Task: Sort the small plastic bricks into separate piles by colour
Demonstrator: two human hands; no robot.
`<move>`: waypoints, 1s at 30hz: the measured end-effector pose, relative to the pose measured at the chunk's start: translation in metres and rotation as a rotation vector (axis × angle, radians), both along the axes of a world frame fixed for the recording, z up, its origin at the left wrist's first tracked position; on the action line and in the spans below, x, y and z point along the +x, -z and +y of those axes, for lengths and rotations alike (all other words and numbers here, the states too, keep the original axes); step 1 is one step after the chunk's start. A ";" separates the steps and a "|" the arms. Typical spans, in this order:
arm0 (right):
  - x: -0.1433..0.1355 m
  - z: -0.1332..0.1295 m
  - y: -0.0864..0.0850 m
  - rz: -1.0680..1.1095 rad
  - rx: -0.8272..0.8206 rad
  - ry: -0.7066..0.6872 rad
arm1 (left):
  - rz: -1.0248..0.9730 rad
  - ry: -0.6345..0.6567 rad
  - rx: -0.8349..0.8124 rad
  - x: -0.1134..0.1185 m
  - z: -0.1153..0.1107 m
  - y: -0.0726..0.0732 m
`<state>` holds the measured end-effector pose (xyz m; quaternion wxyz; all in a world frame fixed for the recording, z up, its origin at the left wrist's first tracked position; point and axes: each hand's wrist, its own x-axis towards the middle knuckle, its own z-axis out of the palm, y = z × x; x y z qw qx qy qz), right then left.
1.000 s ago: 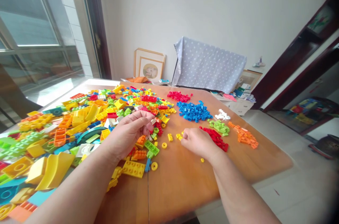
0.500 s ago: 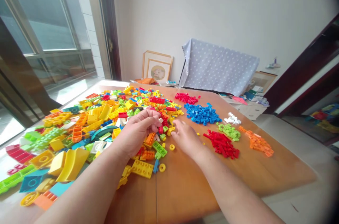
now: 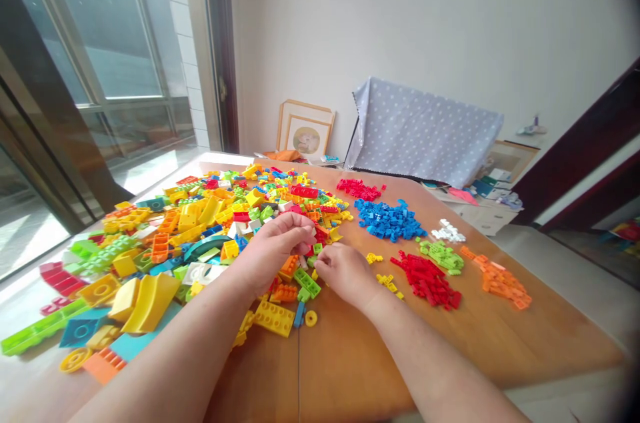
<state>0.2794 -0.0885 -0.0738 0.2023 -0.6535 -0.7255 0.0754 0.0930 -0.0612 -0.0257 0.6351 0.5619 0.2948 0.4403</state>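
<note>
My left hand [image 3: 283, 246] is over the right part of the large mixed pile of plastic bricks [image 3: 190, 216], its fingers curled together around a small whitish piece. Close beside it, my right hand [image 3: 345, 269] has its fingers pinched at the pile's right edge; what lies between them is too small to make out. Small yellow bricks [image 3: 390, 284] lie just right of my right hand. Farther right are sorted heaps: red [image 3: 427, 279], blue [image 3: 390, 219], green [image 3: 443, 256], orange [image 3: 500, 279], white [image 3: 449, 231] and pinkish red [image 3: 360, 189].
The wooden table [image 3: 350, 356] has a seam running toward me. A yellow ring [image 3: 311, 318] and a yellow plate brick [image 3: 274, 318] lie near the pile's front. Behind the table stand a dotted cloth cover [image 3: 425, 129] and picture frames [image 3: 306, 133].
My right hand has closed its fingers and come nearer my left hand. Several yellow bricks now show to its right, where only a few were visible. The view has shifted slightly.
</note>
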 end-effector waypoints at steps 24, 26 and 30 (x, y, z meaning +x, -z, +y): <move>0.018 -0.008 -0.002 0.817 -0.129 -0.165 | 0.999 -0.111 0.947 0.004 -0.003 0.011; 0.020 -0.010 -0.002 0.658 -0.064 -0.166 | 1.107 -0.162 0.989 0.000 -0.002 0.008; 0.018 -0.017 -0.006 0.220 0.030 -0.273 | 1.244 -0.179 1.039 -0.003 -0.004 0.003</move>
